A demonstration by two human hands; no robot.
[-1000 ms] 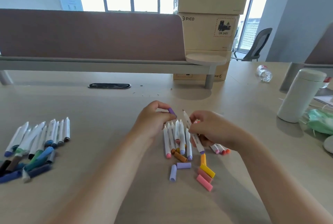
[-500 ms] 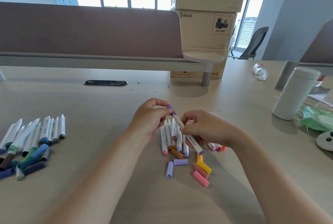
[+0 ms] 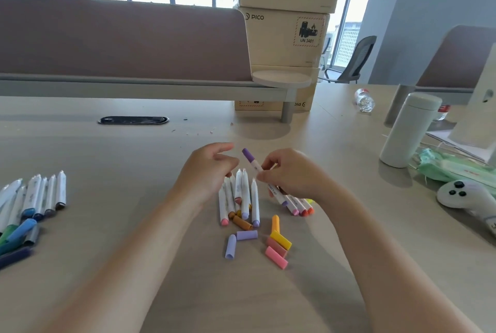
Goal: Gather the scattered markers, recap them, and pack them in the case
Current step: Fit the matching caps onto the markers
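Fingers of our right hand [image 3: 292, 177] pinch a purple-capped marker [image 3: 252, 162], hiding its middle. Our left hand [image 3: 208, 171] hovers just beside, loosely curled, holding nothing. Uncapped markers [image 3: 245, 196] and loose caps [image 3: 276, 247] lie mid-desk [image 3: 107, 161]. Another batch [image 3: 35, 198] near its left edge is partly out of view.

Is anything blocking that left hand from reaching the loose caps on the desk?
Nothing tall. The left hand hangs beyond the uncapped markers, which lie flat between it and the loose caps; it could likely pass over them. The right hand holds the purple marker off to one side.
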